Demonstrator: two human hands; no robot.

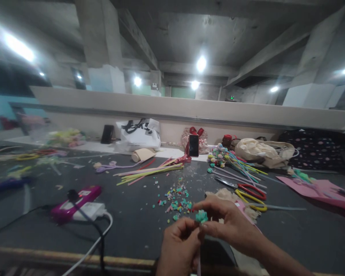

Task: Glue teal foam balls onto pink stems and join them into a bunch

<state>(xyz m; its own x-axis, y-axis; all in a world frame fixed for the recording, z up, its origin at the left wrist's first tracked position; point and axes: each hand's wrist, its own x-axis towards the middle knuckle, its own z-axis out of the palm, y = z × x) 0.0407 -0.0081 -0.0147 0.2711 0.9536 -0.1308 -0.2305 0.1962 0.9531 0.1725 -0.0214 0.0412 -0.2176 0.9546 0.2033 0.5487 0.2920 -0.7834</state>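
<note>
Near the table's front edge, my left hand [179,245] is closed in a pinch on a small teal chenille-stem flower [201,217]. The flower's bunched head stands up above the fingertips, and its pale stem [199,260] hangs below the hand. My right hand [230,222] curves over from the right with thumb and fingers apart. Its thumb lies against the base of the flower head, and its index finger reaches past the top. Short teal, yellow, red and pink trimmings [179,201] are scattered just beyond both hands.
Red-handled scissors [251,190] and yellow-handled scissors [251,200] lie right. Loose chenille stems [152,173] and finished flowers [218,155] are farther back. A magenta power strip [89,194] with a white charger [89,211] and cables sits left. A phone [193,145] stands upright behind.
</note>
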